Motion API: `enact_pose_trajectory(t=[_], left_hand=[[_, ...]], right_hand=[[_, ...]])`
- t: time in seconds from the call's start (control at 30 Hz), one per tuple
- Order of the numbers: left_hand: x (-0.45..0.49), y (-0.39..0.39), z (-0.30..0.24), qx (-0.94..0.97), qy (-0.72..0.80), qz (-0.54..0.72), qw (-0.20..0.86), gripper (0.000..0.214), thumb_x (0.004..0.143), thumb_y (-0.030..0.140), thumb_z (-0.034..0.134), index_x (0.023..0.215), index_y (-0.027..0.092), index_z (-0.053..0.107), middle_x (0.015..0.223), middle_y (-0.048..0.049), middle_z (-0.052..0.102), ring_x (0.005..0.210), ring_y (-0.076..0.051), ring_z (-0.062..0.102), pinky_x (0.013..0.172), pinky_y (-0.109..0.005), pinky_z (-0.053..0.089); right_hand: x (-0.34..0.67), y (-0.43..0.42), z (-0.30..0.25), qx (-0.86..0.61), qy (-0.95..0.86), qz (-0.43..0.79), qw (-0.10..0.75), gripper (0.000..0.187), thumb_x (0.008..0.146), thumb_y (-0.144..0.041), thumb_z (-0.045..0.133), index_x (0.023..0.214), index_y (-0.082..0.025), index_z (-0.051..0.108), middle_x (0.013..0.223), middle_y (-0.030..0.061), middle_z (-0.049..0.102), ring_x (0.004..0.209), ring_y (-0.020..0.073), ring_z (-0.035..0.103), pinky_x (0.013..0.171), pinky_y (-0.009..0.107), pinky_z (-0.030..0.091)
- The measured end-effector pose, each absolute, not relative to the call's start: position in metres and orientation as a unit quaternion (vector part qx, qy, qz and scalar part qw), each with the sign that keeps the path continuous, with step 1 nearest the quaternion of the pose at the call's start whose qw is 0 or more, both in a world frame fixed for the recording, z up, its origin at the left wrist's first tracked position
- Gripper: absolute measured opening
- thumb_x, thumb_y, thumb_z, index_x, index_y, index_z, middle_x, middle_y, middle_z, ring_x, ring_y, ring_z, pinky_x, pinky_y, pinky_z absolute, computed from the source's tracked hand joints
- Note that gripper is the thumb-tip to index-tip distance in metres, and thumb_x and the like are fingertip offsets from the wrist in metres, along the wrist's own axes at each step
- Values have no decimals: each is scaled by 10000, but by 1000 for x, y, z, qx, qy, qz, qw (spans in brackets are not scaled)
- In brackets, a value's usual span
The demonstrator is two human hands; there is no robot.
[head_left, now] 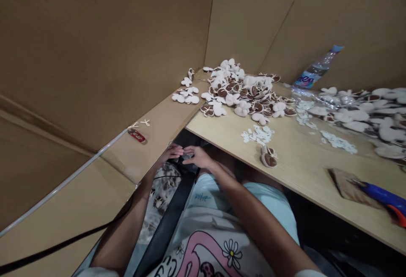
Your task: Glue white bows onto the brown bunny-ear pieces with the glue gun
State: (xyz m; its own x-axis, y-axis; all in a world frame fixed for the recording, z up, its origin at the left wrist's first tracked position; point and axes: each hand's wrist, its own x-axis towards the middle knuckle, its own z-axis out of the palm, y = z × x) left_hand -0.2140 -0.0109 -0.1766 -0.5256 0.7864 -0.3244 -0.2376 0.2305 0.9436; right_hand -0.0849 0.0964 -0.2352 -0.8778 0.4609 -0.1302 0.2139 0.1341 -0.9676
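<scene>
My left hand (pixel 173 152) and my right hand (pixel 197 157) hover over the gap between the two tabletops, just above my lap. Their fingertips almost meet. Fingers on both hands are extended and apart, and I see nothing held between them. On the right-hand table, a small brown-and-white piece with a cream bow (pixel 269 157) lies by itself near the front edge. Beyond it sits a small pile of white tags (pixel 257 134). A large heap of similar brown-and-white pieces (pixel 241 89) fills the far corner.
A blue glue gun (pixel 382 194) rests on a brown pad (pixel 347 184). A water bottle (pixel 317 69) leans at the back beside bagged white pieces (pixel 387 116). On the left ledge lie a red object (pixel 137 135) and small bows (pixel 145 122). Below is a bag of pieces (pixel 161 198).
</scene>
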Motion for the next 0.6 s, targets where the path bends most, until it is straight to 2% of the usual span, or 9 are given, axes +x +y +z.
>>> enact_pose_trajectory(t=[0.1, 0.17, 0.23, 0.3, 0.4, 0.47, 0.6], left_hand=[[-218, -14, -182, 209, 646, 565, 470, 344, 906, 324, 576, 1211, 166, 563, 1217, -98, 595, 1015, -229, 618, 842, -437, 535], [-221, -15, -185, 207, 644, 560, 478, 348, 905, 324, 578, 1213, 164, 561, 1215, -99, 595, 1013, -229, 619, 838, -437, 537], [-224, -17, -190, 204, 645, 560, 478, 323, 913, 324, 565, 1196, 168, 571, 1204, -95, 602, 995, -216, 624, 830, -426, 540], [-225, -18, -195, 200, 648, 564, 472, 250, 903, 308, 582, 1100, 159, 619, 1119, -88, 649, 950, -198, 640, 828, -405, 541], [-224, -23, -201, 194, 648, 577, 459, 107, 796, 244, 694, 862, 162, 674, 878, -68, 729, 893, -201, 671, 869, -375, 526], [-222, -27, -204, 190, 643, 587, 454, 103, 715, 210, 741, 788, 171, 680, 790, -63, 745, 876, -219, 689, 892, -379, 518], [-216, -31, -207, 184, 624, 615, 447, 138, 700, 216, 725, 824, 165, 691, 882, -92, 761, 915, -234, 700, 929, -399, 508]], right_hand=[[-94, 88, -240, -209, -727, 650, 69, 260, 858, -255, 671, 1085, -136, 622, 1103, 70, 656, 981, 202, 646, 856, 412, 540], [-96, 83, -243, -205, -715, 667, 45, 226, 910, -287, 603, 1077, -136, 620, 1077, 61, 653, 925, 187, 650, 802, 389, 554], [-94, 80, -246, -212, -702, 679, 31, 247, 915, -309, 594, 1094, -139, 612, 1070, 62, 649, 898, 179, 649, 777, 373, 557], [-92, 80, -248, -226, -691, 686, 32, 273, 923, -324, 580, 1128, -145, 597, 1090, 68, 640, 903, 181, 646, 775, 375, 556], [-92, 82, -249, -249, -683, 685, 51, 295, 926, -331, 573, 1160, -150, 582, 1122, 75, 628, 926, 189, 641, 786, 384, 554], [-94, 83, -248, -260, -686, 676, 70, 299, 924, -328, 576, 1167, -152, 580, 1132, 76, 624, 934, 191, 639, 789, 386, 554], [-98, 80, -239, -274, -716, 630, 129, 318, 931, -342, 563, 1186, -153, 574, 1164, 84, 622, 975, 203, 637, 827, 415, 546]])
